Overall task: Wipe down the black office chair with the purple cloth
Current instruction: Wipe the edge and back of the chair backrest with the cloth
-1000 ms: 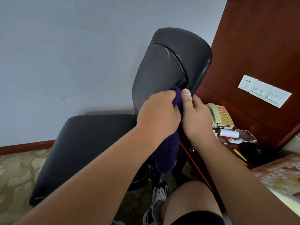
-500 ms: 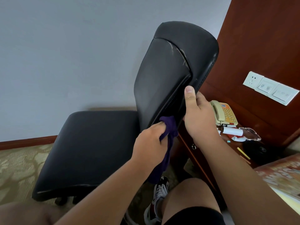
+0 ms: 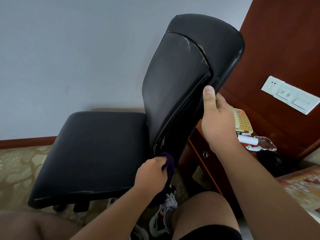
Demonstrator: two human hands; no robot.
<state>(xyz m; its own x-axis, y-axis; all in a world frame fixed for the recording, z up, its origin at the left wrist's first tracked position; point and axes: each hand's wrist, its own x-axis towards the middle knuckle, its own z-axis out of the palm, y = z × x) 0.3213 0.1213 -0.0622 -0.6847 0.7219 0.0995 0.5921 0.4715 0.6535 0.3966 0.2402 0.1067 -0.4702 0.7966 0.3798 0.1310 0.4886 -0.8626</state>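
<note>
Left hand grips purple cloth against chair backrest base; right hand grasps backrest edge.

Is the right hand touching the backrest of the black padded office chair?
Touching. The head view shows the right hand gripping the black padded office chair by the side edge of its backrest, with the thumb lying on the front.

One chair, one cloth, my left hand plus right hand makes two, one phone right of the chair, three wall plates.
</note>
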